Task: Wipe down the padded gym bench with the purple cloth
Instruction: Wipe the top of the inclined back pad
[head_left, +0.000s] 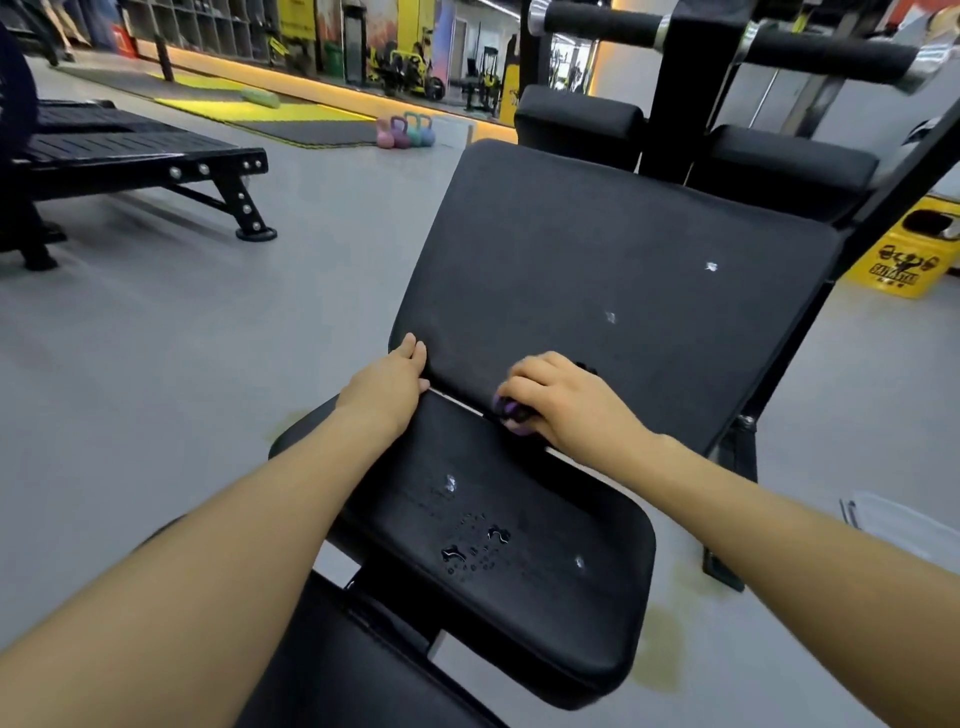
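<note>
Nearest, water drops are seen on the seat pad. Beyond, the purple cloth is bunched under the curled right hand at the gap below the back pad, whose left edge is touched by the flat, straight-fingered left hand. Kettlebells are seen far off.

Legible marking appears on one object only: the yellow plastic bin standing on the grey floor at right, behind the bench frame. Its front face carries a black emblem showing a flexing muscular figure and round weight shapes above a curved black banner of capital letters. The lettering is too blurred to read with certainty. No numbers can be read.
</note>
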